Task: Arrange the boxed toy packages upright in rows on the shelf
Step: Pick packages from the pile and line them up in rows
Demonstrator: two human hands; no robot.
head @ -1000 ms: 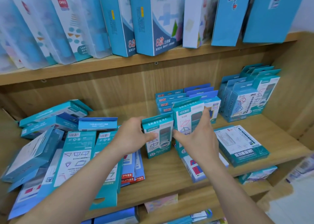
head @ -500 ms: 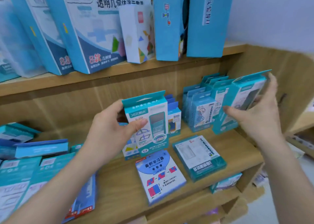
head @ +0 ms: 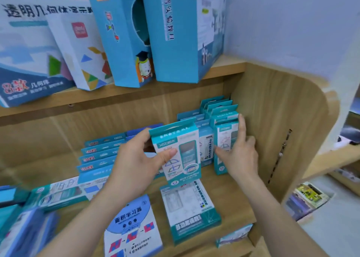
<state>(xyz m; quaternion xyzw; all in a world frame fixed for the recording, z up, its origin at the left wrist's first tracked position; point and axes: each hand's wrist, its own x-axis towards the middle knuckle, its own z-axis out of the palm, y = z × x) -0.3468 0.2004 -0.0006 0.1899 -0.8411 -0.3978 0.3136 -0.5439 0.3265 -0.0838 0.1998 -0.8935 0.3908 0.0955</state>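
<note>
Teal carton package [head: 176, 151] held upright just above the shelf [head: 222, 186], out front between the blue-topped row [head: 101, 151] and the right-hand row [head: 220, 108]. Pinched in left grip [head: 134, 159]: thumb across the front face, fingers behind. Right grip [head: 239, 155] on the front package [head: 224, 139] of the right-hand row, beside the side panel [head: 272, 120]: thumb on the face, index straight up its right edge, other fingers curled. Reads as a pinch, seating it upright.

Progress, as a judgement: about midway.
- Done: right-hand row and blue-topped row standing.
- Left: slot the held one; blue-white package [head: 132, 227] and flat teal package [head: 187, 212] lying face-up at the front edge; tumbled pile [head: 52, 196] at left.

Materials: thin printed card, crisp rectangular boxes with hang-tab header on top and a clear window on the front. Probably light, and stiff enough for a pinch. Narrow bases, so likely to domino if bumped. Shelf smooth wood-grain laminate. Left side blurred, count unclear.
</note>
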